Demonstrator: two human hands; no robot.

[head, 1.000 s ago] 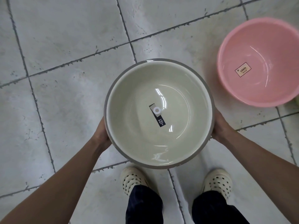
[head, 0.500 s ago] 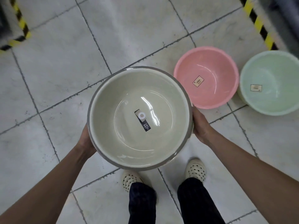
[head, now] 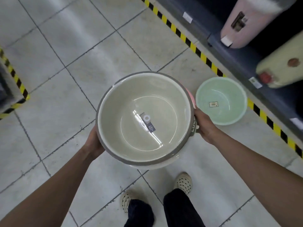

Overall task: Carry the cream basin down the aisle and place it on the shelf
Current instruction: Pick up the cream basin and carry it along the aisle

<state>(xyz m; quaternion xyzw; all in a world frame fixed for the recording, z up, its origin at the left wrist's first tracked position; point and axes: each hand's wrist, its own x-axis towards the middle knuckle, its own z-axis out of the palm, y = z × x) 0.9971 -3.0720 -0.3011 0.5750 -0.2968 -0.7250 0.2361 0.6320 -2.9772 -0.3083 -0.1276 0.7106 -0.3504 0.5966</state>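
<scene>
Cream basin: held level above the floor in front of the person, grey band round its rim, well clear of the shelf.
Basin label: dark strip sticker on the inside bottom with a white ring at one end; the small print is too fine to read.
Rim lettering: raised letters on the grey band by the right hand, partly covered, not legible.
Left hand: clasps the basin's left side, fingers tucked under out of sight.
Right hand: grips the right rim, thumb on the band.
Green basin: stands on the floor beside the shelf, a small pale sticker inside, unreadable.
Pink basin: only a sliver shows behind the cream rim.
Floor: pale grey tiles, dark worn grout.
Hazard tape: yellow and black stripes along the shelf foot.
Shelf: dark, at right, with white price tags, a pink tub and a cream container.
</scene>
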